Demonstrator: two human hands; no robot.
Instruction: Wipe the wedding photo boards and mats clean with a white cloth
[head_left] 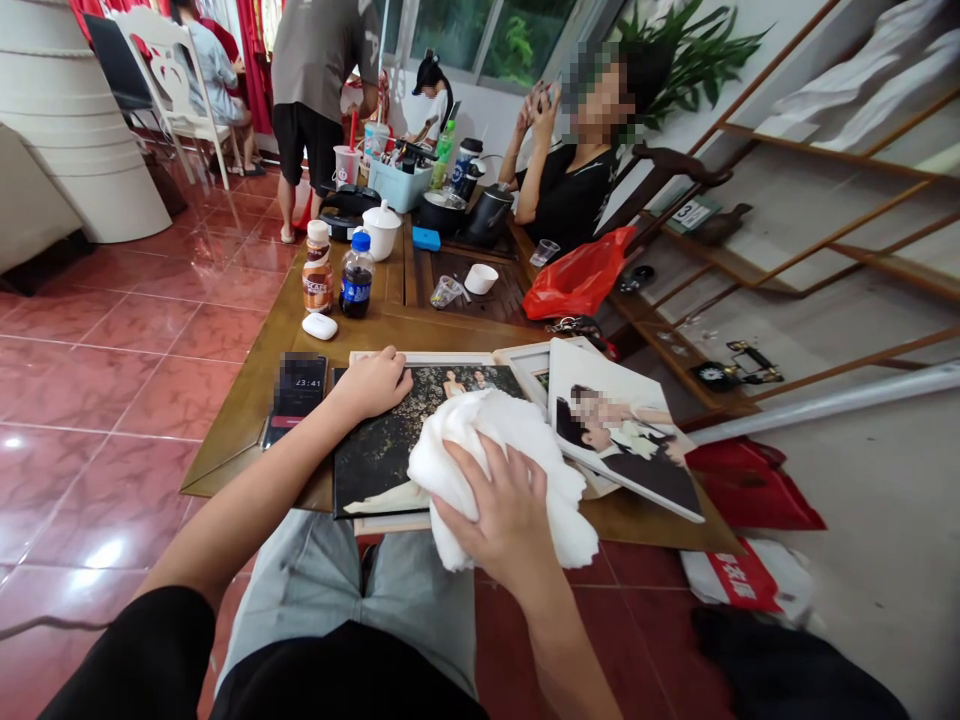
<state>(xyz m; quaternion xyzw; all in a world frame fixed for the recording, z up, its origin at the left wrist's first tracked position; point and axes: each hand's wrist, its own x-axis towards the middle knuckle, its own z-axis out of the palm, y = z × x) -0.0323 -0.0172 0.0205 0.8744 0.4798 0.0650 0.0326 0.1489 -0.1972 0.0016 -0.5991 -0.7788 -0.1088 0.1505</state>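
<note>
While the right hand (pixel 502 510) closes on a bunched white cloth (pixel 480 450) against a framed photo (pixel 420 430), the left hand (pixel 367 385) lies open on that photo's top edge. Head view: the photo rests on the surface (pixel 240 430), directly before the person. Step in hand: cloth pressed onto the print. Shifting the cloth calls for the left hand to steady the photo. Count: three frames. A second photo (pixel 622 440) overlaps the photo's right side, with a third frame (pixel 525 365) partly hidden between them. One phone (pixel 296 390) lies left of the photo; two bottles (pixel 357 278) stand beyond it.
</note>
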